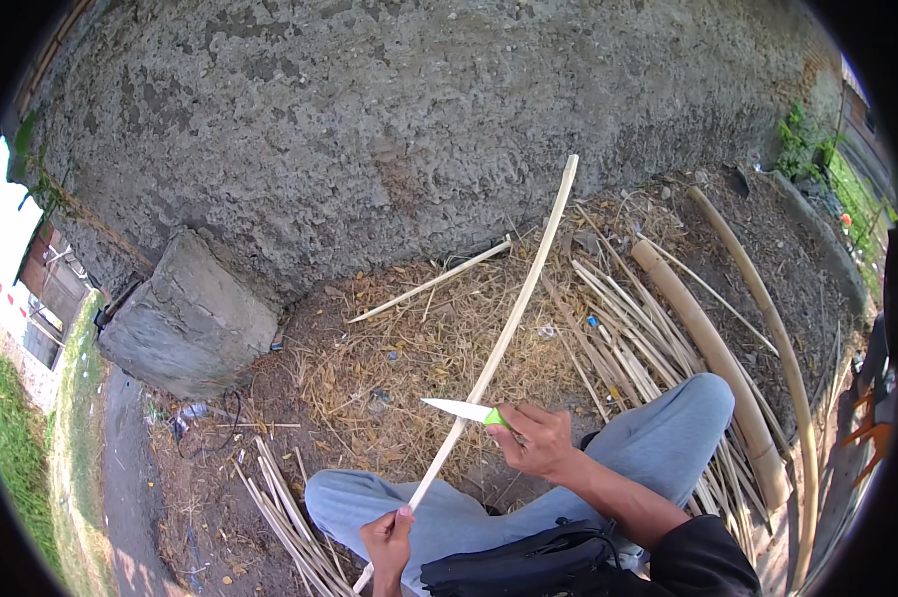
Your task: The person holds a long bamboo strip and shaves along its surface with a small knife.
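Note:
A long pale bamboo strip point(514, 316) slants from my lap up toward the wall. Near its lower end my left hand point(386, 538) is closed round it, thumb on top. In my right hand point(534, 439) is a knife point(457, 408) with a green handle and a whitish blade. The blade points left and lies across the strip, a little above my knees; whether its edge bites into the strip I cannot tell. My right fingers wrap the handle and hide most of it.
Split bamboo strips point(620, 328) lie in a pile at right, beside a thick bamboo pole point(712, 363) and a curved pole point(772, 318). More strips point(288, 517) lie at left. A rough grey wall point(389, 129) rises ahead, with a concrete block point(195, 318) at its left. Shavings point(369, 368) litter the ground.

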The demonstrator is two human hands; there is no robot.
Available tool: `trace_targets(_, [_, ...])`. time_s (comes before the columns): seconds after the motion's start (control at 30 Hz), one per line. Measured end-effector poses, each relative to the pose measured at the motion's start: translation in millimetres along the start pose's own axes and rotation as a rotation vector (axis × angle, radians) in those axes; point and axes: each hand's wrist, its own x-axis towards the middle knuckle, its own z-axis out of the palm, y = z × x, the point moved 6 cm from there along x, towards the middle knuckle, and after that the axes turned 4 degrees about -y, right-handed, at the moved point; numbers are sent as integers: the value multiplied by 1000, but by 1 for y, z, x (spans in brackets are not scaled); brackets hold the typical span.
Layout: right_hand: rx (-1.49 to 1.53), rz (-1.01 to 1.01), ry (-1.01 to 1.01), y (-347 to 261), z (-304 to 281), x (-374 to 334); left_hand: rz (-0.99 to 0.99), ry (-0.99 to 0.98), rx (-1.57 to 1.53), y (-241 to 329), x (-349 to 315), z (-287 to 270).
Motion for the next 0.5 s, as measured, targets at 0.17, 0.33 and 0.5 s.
trace_targets(0.17, [-29, -37, 28, 2, 2, -2, 5, 13, 94, -5, -7, -1])
trace_targets(0.33, [-29, -24, 5, 0, 2, 0, 33, 53, 118, 1, -16, -5])
trace_targets(0.5, [-92, 40, 27, 24, -6, 8, 49, 50, 203, -17, -31, -18])
